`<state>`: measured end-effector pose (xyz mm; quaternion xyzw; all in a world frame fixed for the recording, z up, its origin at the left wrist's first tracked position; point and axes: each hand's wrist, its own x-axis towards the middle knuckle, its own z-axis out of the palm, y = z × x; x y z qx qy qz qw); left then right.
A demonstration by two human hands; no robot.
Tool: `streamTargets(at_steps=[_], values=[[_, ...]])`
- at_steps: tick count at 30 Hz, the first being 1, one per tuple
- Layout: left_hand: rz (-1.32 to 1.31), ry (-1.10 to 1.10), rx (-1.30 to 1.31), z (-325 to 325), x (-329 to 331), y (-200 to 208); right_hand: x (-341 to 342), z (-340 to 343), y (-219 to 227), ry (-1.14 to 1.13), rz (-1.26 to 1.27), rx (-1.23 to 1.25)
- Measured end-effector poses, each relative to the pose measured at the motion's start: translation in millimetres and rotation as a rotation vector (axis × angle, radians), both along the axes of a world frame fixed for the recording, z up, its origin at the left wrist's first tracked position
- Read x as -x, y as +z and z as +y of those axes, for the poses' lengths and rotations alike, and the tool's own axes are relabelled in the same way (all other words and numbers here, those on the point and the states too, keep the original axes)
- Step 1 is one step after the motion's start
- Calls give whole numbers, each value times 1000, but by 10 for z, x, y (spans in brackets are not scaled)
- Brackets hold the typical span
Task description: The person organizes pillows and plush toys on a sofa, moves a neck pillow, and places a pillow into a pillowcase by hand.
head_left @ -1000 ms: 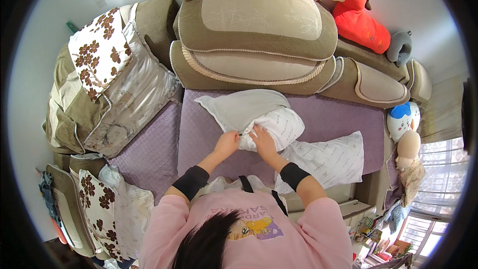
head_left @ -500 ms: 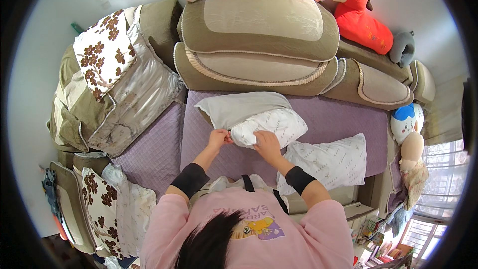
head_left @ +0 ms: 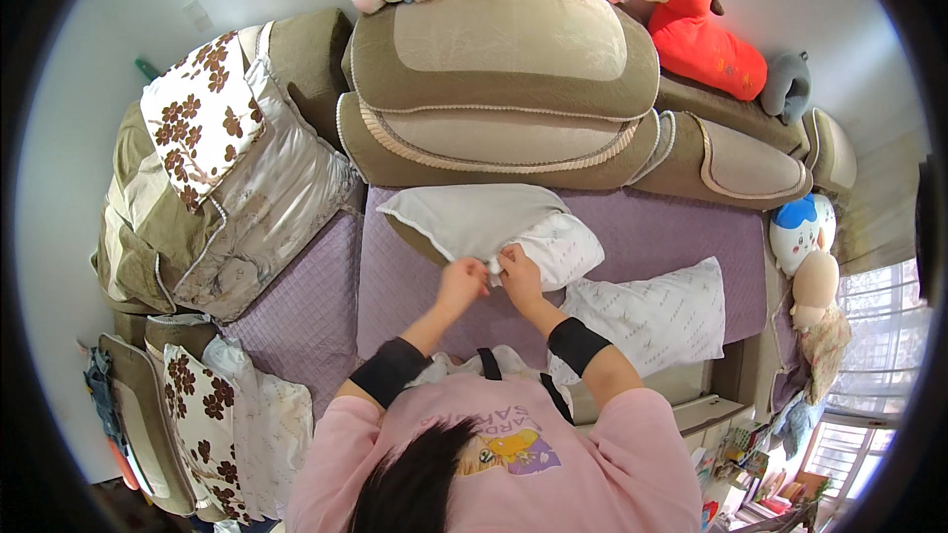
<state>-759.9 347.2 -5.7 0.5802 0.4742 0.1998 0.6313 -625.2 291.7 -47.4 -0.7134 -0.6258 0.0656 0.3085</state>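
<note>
A grey pillowcase (head_left: 474, 209) lies in front of me on the purple quilted cover, partly drawn over a white printed pillow (head_left: 568, 249). The pillow's right end sticks out of it, and an olive-brown underside of the case shows at the left. My left hand (head_left: 462, 283) is closed at the case's near edge, its fingers curled and slightly blurred. Close beside it, my right hand (head_left: 520, 271) pinches the edge where case and pillow meet. The fingertips hide part of that edge. A second white printed pillow (head_left: 652, 316) lies to the right, apart from both hands.
The purple quilted cover (head_left: 410, 266) spreads over the sofa seat. Olive-beige back cushions (head_left: 504, 69) stand behind, with a red plush horse (head_left: 696, 35) and several small toys above. Bundled bedding (head_left: 267, 197) is heaped at left. Plush toys (head_left: 815, 281) sit at right.
My left hand has moved right and now sits close to my right hand. My right hand has shifted a little up and left. The grey case covers more of the pillow.
</note>
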Motion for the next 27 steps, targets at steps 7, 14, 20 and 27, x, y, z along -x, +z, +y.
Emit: streamTargets(at_steps=[7, 14, 20, 27], values=[[-75, 182, 297, 487, 519, -254, -176, -403, 97, 171, -69, -12], [-77, -69, 318, 107, 169, 51, -14, 42, -204, 42, -111, 162], [-223, -65, 323, 254, 308, 383, -471, 20, 158, 362, -158, 160], [-64, 77, 414, 358, 1287, -482, 125, -6, -91, 532, -85, 112]])
